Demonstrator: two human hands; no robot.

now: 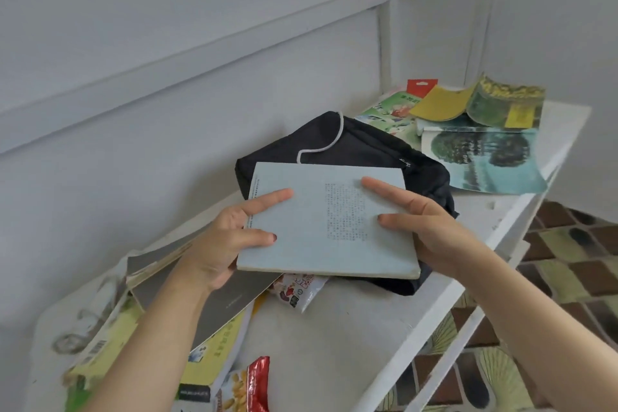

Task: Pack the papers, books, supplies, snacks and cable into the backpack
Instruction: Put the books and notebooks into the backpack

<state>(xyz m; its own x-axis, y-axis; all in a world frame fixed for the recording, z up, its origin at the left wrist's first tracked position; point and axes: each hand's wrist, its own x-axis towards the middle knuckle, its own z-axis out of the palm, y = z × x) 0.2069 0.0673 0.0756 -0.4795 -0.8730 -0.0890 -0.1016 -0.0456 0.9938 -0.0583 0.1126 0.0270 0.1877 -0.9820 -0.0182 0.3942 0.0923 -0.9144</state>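
The step in hand looks to be packing a book. A pale blue softcover book (327,221) is held level above the middle of the white bench (351,328), its far edge over the black fabric backpack (354,140). The left hand (227,241) grasps the book's left edge and the right hand (428,221) its right edge. Each has thumb and forefinger laid on the cover, with the other fingers hidden beneath.

The backpack lies flat with a white cord (321,144) trailing across its top; I cannot tell whether its mouth is open. A red-and-white snack packet (297,291) peeks out just under the book's near edge. A grey-covered book (207,291) lies near left, and open picture books (485,144) lie far right.

Next, I judge, one hand would need to let go and spread the opening, so the book can slide in flat.
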